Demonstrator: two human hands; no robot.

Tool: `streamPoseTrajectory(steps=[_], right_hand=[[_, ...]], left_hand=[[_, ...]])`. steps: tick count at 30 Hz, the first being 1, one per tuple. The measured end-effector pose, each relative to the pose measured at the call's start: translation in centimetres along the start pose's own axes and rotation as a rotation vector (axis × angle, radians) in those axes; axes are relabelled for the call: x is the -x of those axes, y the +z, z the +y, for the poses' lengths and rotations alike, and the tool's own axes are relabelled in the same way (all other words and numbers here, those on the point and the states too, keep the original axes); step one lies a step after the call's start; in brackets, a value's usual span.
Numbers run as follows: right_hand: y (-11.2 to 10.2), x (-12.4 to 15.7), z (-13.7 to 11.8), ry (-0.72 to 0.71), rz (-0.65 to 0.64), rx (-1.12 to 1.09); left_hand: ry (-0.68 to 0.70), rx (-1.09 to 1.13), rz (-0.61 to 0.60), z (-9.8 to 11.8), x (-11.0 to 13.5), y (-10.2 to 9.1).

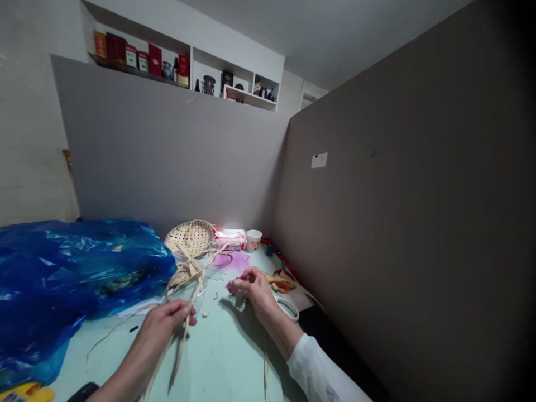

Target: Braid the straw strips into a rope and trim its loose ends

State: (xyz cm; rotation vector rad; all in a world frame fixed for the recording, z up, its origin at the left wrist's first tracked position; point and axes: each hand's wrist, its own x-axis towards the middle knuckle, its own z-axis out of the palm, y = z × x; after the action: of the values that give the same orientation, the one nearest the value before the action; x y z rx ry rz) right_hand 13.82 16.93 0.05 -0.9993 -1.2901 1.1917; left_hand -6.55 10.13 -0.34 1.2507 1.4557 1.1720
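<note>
My left hand (170,318) is closed in a pinch around pale, dry plant-fibre strips (196,290). Their ends hang below the fingers and reach up toward a bundle of the same fibre (182,274). Over the middle of the table, my right hand (256,289) has its thumb and fingers pressed together on a small pinkish thing (230,286), too small to name exactly. A thin fibre strip (265,363) hangs under my right forearm. A small pale scrap (205,315) lies on the table between my hands.
A large blue plastic bag (84,268) fills the left side. Behind the fibre stand a woven basket (190,237), a red-and-white pack (230,239) and a paper cup (254,240). Orange-handled scissors (285,287) and a white ring (288,308) lie right. Grey partitions (180,151) enclose the table.
</note>
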Motion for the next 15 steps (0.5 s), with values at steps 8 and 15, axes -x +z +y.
streamPoseTrajectory(steps=[8, 15], right_hand=[[0.8, 1.6, 0.3, 0.023, -0.19, 0.554], [-0.5, 2.6, -3.1, -0.092, -0.331, 1.012]], left_hand=[[-0.145, 0.352, -0.048, 2.9, 1.2, -0.9], [-0.165, 0.513, -0.111, 3.0, 1.4, -0.3]])
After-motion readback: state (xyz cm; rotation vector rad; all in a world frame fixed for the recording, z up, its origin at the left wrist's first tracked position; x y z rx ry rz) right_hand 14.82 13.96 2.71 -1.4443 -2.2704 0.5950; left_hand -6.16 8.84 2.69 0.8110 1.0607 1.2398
